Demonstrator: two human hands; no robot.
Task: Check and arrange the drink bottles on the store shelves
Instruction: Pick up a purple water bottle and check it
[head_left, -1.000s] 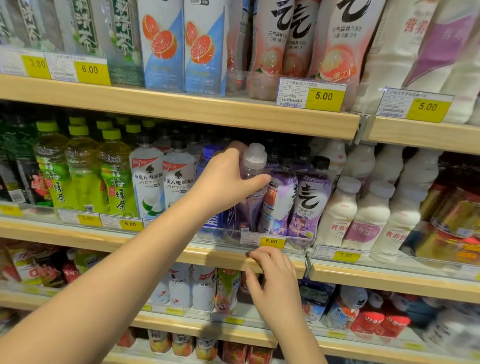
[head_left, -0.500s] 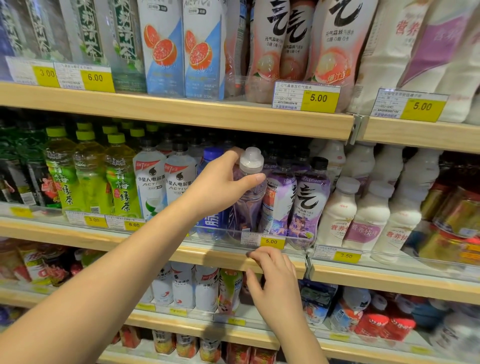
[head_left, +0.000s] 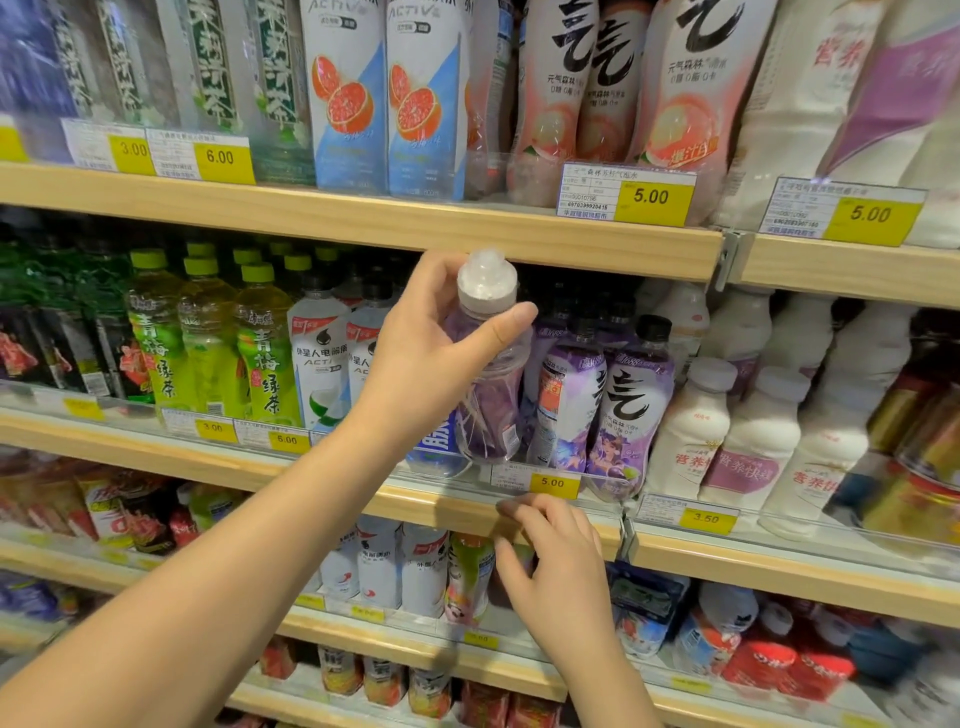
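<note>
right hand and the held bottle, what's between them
Head view: the 5.00 price tag on the shelf edge lies between the right hand and the bottle gripped by the left hand.

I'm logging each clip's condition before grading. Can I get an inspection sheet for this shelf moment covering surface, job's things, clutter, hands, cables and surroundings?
Surface: wooden middle shelf, with yellow price tags on its clear front rail.
Job's things: purple bottle with a white cap, near upright at the shelf front. Black-capped purple bottles stand to its right.
Clutter: nothing seen.
Hands: left hand grips the purple bottle just below its cap. Right hand rests fingertips on the shelf edge, holding nothing.
Cables: nothing seen.
Surroundings: upper shelf and lower shelf, both stocked with drinks.
</note>
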